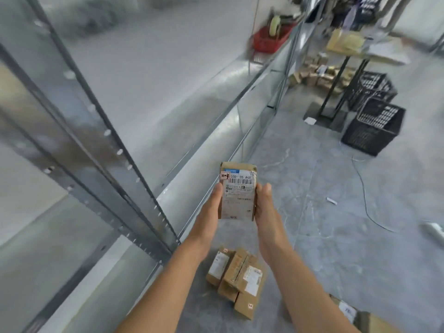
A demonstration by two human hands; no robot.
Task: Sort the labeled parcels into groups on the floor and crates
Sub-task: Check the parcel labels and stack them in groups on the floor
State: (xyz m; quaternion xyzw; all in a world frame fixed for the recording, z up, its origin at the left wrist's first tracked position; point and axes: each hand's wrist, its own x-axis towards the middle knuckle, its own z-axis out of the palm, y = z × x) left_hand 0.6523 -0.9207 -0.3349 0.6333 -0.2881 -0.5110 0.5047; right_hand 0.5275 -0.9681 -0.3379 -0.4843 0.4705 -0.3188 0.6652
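I hold a small brown parcel (237, 192) upright in front of me, its white shipping label with a barcode facing the camera. My left hand (211, 210) grips its left edge and my right hand (266, 212) grips its right edge. Below my arms, a small group of brown labeled parcels (237, 275) lies on the grey floor beside the shelf post. Two black plastic crates (374, 127) stand on the floor at the far right. Another parcel (348, 311) shows at the bottom right edge.
A long metal shelving rack (134, 164) runs along my left. A red basket (269, 38) sits on its far end. More cardboard boxes (317, 76) are piled under a table at the back. A white cable (365, 200) trails across the floor.
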